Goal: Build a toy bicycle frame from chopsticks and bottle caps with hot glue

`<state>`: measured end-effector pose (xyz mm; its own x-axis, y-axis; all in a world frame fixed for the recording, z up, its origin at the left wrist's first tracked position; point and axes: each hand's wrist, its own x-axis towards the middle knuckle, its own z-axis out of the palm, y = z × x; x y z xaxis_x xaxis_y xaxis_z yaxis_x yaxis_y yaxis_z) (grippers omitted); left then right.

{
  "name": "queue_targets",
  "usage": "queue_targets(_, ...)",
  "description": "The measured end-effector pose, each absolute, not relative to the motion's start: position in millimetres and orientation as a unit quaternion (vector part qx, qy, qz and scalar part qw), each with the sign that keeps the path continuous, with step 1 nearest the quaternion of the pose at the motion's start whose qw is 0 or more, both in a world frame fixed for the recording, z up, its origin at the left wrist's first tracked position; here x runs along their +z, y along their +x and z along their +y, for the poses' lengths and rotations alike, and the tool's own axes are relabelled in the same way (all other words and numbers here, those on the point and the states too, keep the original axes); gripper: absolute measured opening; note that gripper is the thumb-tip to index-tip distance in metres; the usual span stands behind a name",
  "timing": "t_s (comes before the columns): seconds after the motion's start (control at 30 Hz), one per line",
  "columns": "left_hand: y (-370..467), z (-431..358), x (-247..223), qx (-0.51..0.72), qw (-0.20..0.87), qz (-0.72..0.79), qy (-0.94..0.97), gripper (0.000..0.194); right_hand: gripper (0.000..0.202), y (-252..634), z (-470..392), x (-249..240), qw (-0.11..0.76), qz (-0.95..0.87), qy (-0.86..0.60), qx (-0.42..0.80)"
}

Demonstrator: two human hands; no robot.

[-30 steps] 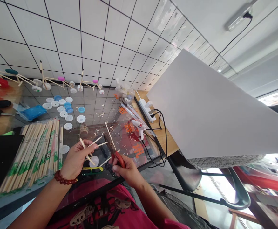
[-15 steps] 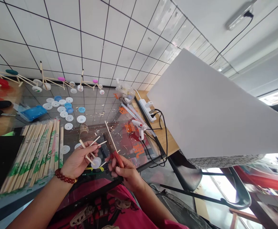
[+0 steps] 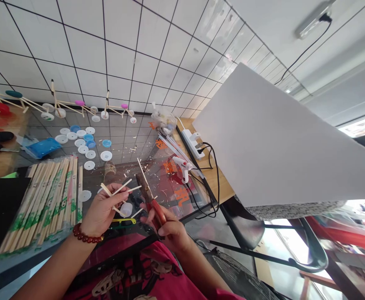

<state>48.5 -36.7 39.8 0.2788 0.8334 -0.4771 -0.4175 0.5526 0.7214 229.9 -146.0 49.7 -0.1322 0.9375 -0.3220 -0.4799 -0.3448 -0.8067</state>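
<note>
In the head view my left hand [image 3: 102, 206], with a red bead bracelet at its wrist, pinches a small frame of wooden sticks [image 3: 122, 186]. A white round cap [image 3: 126, 209] shows at the frame's lower end. My right hand [image 3: 166, 225] is wrapped round the red handles of a pair of pliers [image 3: 159, 211], whose dark jaws point up and left. Just right of the jaws lies a long thin stick [image 3: 144, 171]. Below the cap a yellow-green tool [image 3: 127, 221] rests on the glass table.
Packs of chopsticks [image 3: 44, 200] lie at the left, near white and blue caps [image 3: 90, 154]. Stick models [image 3: 69, 103] stand along the tiled wall. A glue gun [image 3: 182, 166] and power strip [image 3: 193, 143] with black cables are on the right, before a large white board [image 3: 276, 141].
The stick frame has turned slightly in my left hand. My right hand has shifted a little on the pliers' handles, and its fingers look more spread.
</note>
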Motion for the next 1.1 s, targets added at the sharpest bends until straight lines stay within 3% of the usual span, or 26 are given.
queue_targets(0.1,48,-41,37,0.455,0.707,0.455,0.292,0.029,0.03,228,-147,50,0.518,-0.361,-0.499,0.593)
queue_targets(0.4,46,-48,34,0.473,0.629,0.441,0.432,0.018,0.032,223,-145,59,0.536,-0.113,-0.314,0.775)
queue_targets(0.53,47,-49,34,0.492,0.601,0.446,0.445,0.017,0.033,221,-146,61,0.521,-0.21,-0.378,0.736)
queue_targets(0.67,49,-50,30,0.522,0.62,0.455,0.37,0.021,0.04,226,-145,64,0.468,-0.411,-0.528,0.577)
queue_targets(0.8,50,-49,33,0.519,0.66,0.447,0.31,0.027,0.035,222,-146,64,0.506,-0.281,-0.42,0.699)
queue_targets(0.97,49,-42,39,0.495,0.729,0.414,0.227,0.031,0.008,222,-144,68,0.543,-0.167,-0.297,0.768)
queue_targets(1.1,48,-37,39,0.5,0.739,0.403,0.203,0.032,0.012,243,-140,72,0.467,-0.379,-0.502,0.621)
